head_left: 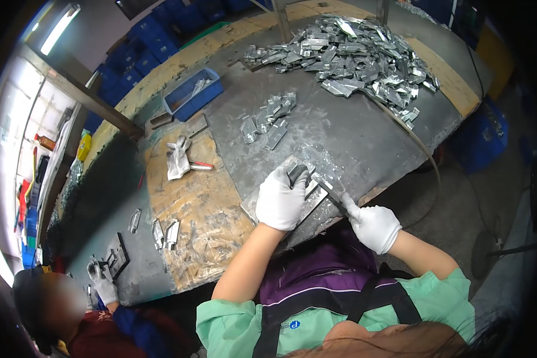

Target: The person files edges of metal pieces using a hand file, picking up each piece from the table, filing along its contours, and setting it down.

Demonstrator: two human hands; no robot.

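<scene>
My left hand (280, 200), in a white glove with dark-stained fingertips, is closed over a small silver metal part (311, 187). It presses the part down on a light metal plate (314, 204) near the table's edge. In my right hand (376, 227), also white-gloved, is a dark flat bar that looks like a file (334, 197). The forefinger lies stretched along it, and its far end reaches the part beside my left fingers. My left hand hides much of the part. Bright metal filings are scattered on the table just beyond.
A large heap of metal parts (364, 56) covers the table's far side, with a smaller group (271, 116) nearer. A blue bin (194, 95) and a crumpled glove (178, 158) lie leftward. A co-worker's gloved hand (104, 283) works at lower left. A hose (423, 149) crosses the right edge.
</scene>
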